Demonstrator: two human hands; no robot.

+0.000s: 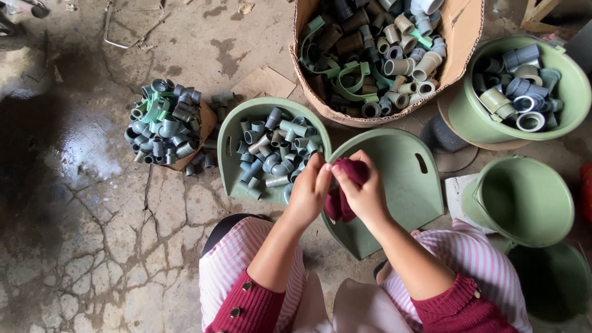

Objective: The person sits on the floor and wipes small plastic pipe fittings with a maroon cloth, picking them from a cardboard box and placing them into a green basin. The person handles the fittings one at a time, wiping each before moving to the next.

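My left hand (308, 191) and my right hand (364, 192) meet in front of me, both pinching a dark red cloth (340, 205) that hangs between them. They hover over the gap between two green scoop-shaped trays. The left tray (229, 148) holds several short grey and green pipe fittings (274, 151). The right tray (401, 185) has nothing in it. My sleeves are dark red and my lap is covered in pink striped fabric.
A cardboard box (459, 37) of pipe fittings stands ahead. A green bucket (570, 86) with fittings sits at the right, two more green buckets (524, 197) below it. A loose pile of fittings (163, 123) lies left on the cracked concrete floor.
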